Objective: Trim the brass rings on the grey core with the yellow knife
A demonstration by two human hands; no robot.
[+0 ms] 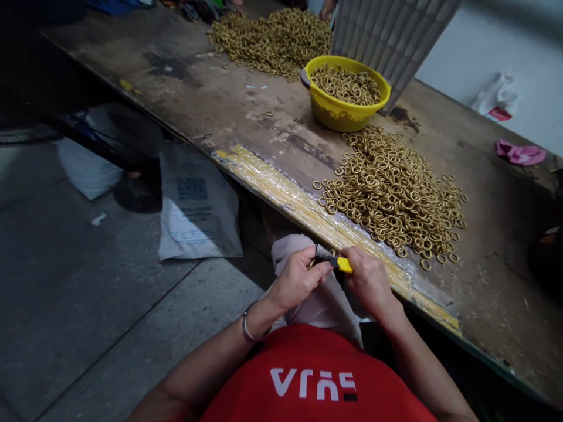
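Observation:
My left hand [301,278] is closed in a pinch over my lap, just off the table edge. A brass-coloured ring [312,264] shows partly between its thumb and fingers. My right hand [368,279] is wrapped round what looks like a yellow utility knife [344,265]. The knife's dark front end points left and meets the left fingertips. Something grey lies at those fingertips, too small to make out. Just beyond the right hand, a large pile of brass-coloured rings [396,187] spreads over the wooden table [281,135].
A yellow basin [341,117] full of rings stands behind the near pile. Another ring pile [272,41] lies farther back, beside a grey ridged panel [387,41]. Yellow tape [281,187] covers the table edge. A white sack [197,205] stands on the floor; a pink cloth [520,153] lies right.

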